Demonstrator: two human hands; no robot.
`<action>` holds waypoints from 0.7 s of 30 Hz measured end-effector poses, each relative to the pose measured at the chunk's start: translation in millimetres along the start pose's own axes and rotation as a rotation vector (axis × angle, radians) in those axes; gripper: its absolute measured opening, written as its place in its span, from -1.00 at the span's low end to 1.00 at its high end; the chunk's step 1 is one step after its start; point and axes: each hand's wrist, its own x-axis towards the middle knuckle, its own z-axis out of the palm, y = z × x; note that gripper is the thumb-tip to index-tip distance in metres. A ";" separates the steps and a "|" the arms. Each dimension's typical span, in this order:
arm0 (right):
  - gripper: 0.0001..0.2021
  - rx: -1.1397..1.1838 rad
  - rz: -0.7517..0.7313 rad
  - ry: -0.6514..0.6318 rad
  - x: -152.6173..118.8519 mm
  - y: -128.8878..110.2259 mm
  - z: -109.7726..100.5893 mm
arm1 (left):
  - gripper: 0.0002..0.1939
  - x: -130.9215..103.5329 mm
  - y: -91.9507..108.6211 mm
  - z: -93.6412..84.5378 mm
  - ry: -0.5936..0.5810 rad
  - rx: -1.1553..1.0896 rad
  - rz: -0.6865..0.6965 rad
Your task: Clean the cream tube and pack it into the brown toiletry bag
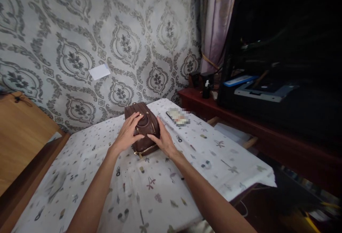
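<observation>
A brown leather handbag (147, 126) with gold-coloured zips and a curved handle sits on the patterned tablecloth. My left hand (128, 133) grips its left side, fingers reaching over the top near the handle and thumb on the near face. Against the right side presses my right hand (163, 138), its thumb on the near face and its fingers along the side. A gold zip pull shows at the bag's lower near corner. The bag's far side and underside are hidden.
A phone (177, 117) with a blurred screen lies right of the bag on the white tablecloth (157, 183). Beyond the table's right edge stand a dark red desk (197, 101), a small dropper bottle (206, 89) and a large black screen (280, 40). A wooden panel (24, 133) borders the left.
</observation>
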 end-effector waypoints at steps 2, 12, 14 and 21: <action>-0.18 0.013 -0.002 0.001 -0.9 -1.7 -0.5 | -0.24 -0.5 -0.4 -0.6 0.006 -0.058 -0.012; -0.21 0.005 0.004 0.011 -2.5 -9.3 -0.4 | -0.69 8.5 -4.1 -10.2 0.361 -0.119 -0.137; -0.20 0.007 0.012 0.008 -2.8 -10.7 -0.2 | -0.69 10.8 -3.5 -9.9 0.404 -0.055 -0.150; -0.22 0.006 0.016 0.022 -4.0 -10.6 0.3 | -0.83 17.9 -8.4 -6.3 0.405 0.073 -0.161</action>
